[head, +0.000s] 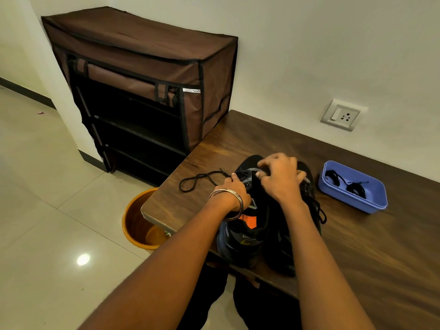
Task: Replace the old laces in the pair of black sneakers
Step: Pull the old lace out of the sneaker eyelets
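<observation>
1. White walls and pale glossy floor tiles frame the one head view; a dark wood-grain counter (357, 234) runs along the wall under a white switch-and-socket plate (342, 115), with a brown fabric-covered shoe rack (142, 91) just beside its far end and an orange plastic bucket (140, 222) on the floor below its corner.
2. Both black sneakers sit side by side at the near edge of the counter, toes pointing away from the person: the left black sneaker (240, 234), with an orange label inside, and the right black sneaker (307, 210).
3. A loose black lace (200, 179) trails out of the left sneaker onto the counter in a loop.
4. The left hand (232, 189), a silver bangle at its wrist, has its fingers curled at that sneaker's eyelet area and seems to pinch the lace there.
5. The right hand (281, 175) bends over the toes of the pair; whether its curled fingers hold lace or shoe, I cannot tell.
6. A blue plastic rectangular tray (378, 206) to the right holds two coiled black laces (345, 183), untouched.
7. Judged from this, the job is early: the left sneaker's old lace is partly pulled out, the right one looks fully laced, and no new lace has been threaded.
</observation>
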`<state>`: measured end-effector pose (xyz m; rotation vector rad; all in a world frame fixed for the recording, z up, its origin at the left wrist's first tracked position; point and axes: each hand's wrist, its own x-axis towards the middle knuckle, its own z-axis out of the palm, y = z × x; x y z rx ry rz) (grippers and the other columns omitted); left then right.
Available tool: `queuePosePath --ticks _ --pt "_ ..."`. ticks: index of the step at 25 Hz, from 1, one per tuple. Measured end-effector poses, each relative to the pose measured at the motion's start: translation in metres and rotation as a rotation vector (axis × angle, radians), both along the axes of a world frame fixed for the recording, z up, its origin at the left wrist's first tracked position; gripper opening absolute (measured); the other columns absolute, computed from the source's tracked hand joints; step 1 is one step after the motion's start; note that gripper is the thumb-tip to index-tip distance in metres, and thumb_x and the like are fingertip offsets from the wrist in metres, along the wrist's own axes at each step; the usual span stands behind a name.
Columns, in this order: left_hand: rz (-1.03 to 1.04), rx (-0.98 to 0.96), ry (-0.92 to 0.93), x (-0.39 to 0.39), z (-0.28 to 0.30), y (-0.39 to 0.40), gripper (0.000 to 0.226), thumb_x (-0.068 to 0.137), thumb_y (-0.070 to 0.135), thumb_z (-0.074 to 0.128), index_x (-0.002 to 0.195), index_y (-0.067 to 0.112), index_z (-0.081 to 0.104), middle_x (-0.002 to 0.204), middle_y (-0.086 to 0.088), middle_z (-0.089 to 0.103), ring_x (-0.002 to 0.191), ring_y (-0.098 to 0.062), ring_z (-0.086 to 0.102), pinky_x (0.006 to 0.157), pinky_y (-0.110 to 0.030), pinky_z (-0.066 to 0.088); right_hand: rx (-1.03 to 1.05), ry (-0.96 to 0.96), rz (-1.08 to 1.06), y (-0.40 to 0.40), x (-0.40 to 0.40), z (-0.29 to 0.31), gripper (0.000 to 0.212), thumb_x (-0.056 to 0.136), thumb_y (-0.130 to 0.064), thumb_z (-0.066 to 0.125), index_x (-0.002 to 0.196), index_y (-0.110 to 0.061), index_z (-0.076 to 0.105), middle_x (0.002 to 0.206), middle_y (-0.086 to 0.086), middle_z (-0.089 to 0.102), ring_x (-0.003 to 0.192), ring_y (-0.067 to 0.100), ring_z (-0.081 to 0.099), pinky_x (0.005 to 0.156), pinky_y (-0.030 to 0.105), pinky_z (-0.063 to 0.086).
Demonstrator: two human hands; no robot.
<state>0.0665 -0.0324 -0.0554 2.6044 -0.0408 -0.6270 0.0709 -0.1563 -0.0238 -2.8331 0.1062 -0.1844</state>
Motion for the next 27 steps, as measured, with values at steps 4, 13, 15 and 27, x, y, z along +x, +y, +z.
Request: queuePosePath --ticks 4,13,15,27 --pt "-0.013 0.012 -0.016 0.002 0.000 0.000 0.081 0.095 0.036 0.046 0.154 0.010 -0.003 0.156 -0.019 0.020 0.137 -0.040 0.032 0.110 -0.046 0.032 -0.068 0.053 -0.035 0.016 0.006 -0.010 0.012 0.091 -0.019 0.062 0.094 -0.013 0.073 0.105 0.006 0.065 0.105 0.031 0.059 0.095 0.052 0.045" --pt "-0.018 -0.010 -0.010 0.002 0.001 0.004 0.079 0.095 0.034 0.045 0.154 0.010 -0.001 0.155 -0.020 0.023 0.136 -0.039 0.034 0.111 -0.046 0.033 0.325 -0.012 -0.301 0.018 0.007 -0.013 0.027 0.095 -0.015 0.053 0.072 -0.005 0.064 0.088 0.015 0.070 0.090 0.035 0.064 0.082 0.040 0.049" --pt "-0.025 -0.016 -0.005 0.002 0.002 0.005 0.079 0.095 0.034 0.045 0.154 0.009 -0.001 0.155 -0.020 0.023 0.136 -0.039 0.034 0.111 -0.046 0.033 0.532 0.001 -0.417 0.015 0.010 -0.013 0.020 0.091 -0.011 0.054 0.076 -0.005 0.066 0.088 0.014 0.069 0.084 0.032 0.065 0.079 0.041 0.055" --pt "-0.034 0.006 -0.052 0.003 0.003 0.008 0.077 0.093 0.034 0.046 0.155 0.010 0.007 0.141 -0.021 0.045 0.123 -0.036 0.050 0.097 -0.040 0.043 0.194 -0.111 -0.053 0.005 0.007 0.002 0.016 0.093 -0.015 0.063 0.106 -0.015 0.072 0.114 0.008 0.067 0.112 0.030 0.058 0.098 0.048 0.047"
